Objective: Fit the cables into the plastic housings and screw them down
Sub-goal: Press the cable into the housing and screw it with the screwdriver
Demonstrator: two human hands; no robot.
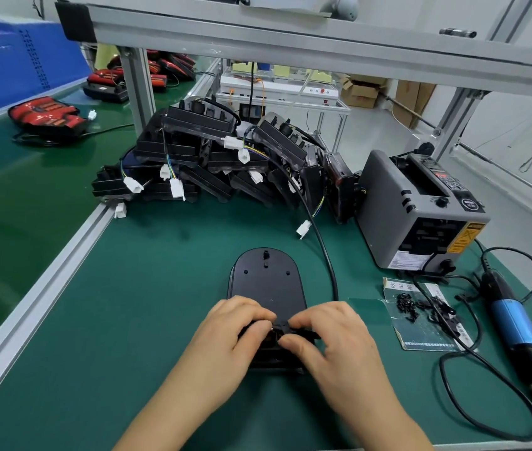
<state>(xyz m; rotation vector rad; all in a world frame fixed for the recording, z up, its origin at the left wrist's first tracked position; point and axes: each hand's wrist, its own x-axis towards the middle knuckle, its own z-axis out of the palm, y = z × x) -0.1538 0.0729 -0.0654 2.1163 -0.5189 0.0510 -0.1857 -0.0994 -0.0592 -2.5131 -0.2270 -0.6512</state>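
Both hands low at the near edge of the green mat, meeting over the near end of the black plastic housing. My left hand has its fingers curled, with thumb and forefinger pinching a small black part from the left. My right hand is curled the same way and pinches that part from the right, fingertips almost touching the left ones. Can't tell exactly what the part is, as the fingers cover most of it. The housing lies flat on the mat, rounded end pointing away from me, near end hidden under my hands. A black cable runs down the mat and goes behind my right hand. To my right, a blue electric screwdriver lies on the mat, with loose black screws on a printed card between it and my right hand. Further back right, a grey tape dispenser. Centre back, a pile of black housings with white connectors on coloured wires. Far left, red-and-black units lie on a green belt. An aluminium frame crosses overhead.
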